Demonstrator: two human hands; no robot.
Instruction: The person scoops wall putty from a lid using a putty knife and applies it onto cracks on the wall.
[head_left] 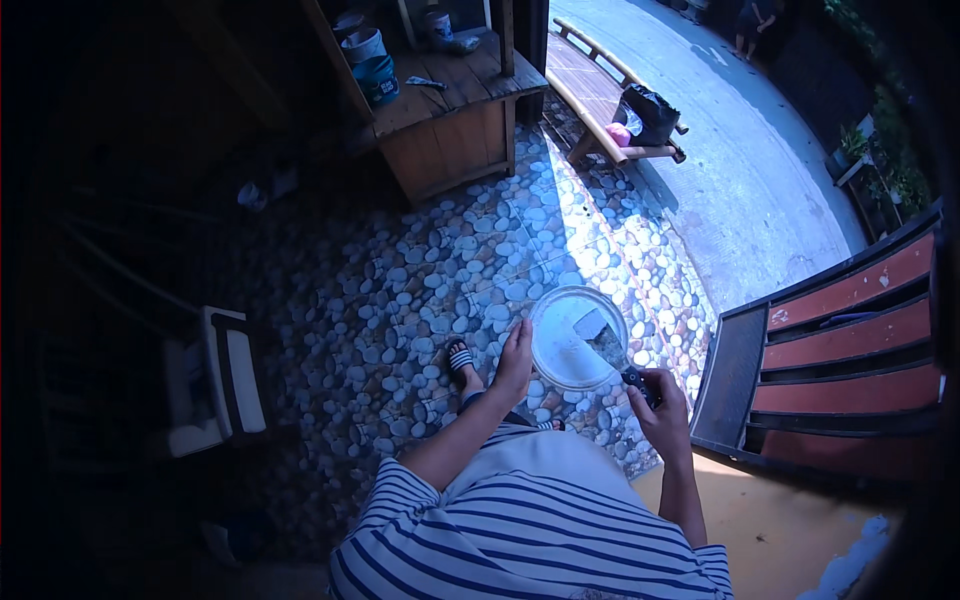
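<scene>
A round, off-white lid [560,352] with a raised rim is in front of me, above the pebble-patterned floor. My left hand [515,362] is closed at its left edge, thumb near the rim; the fingertips are partly hidden. In my right hand [661,408] is the black handle of a putty knife [603,345], gripped at the lid's lower right. Its wide grey blade reaches over the lid, with a paler grey patch near the far end. I cannot tell whether the blade touches the surface.
A wooden cabinet [445,155] stands ahead, bearing a teal bucket [376,80] and another scraper [427,83]. Beyond is a bamboo bench [590,85] with a black bag [648,115]. A red-slatted piece of furniture [850,357] stands right, a white-edged chair [232,370] left. Someone stands far off.
</scene>
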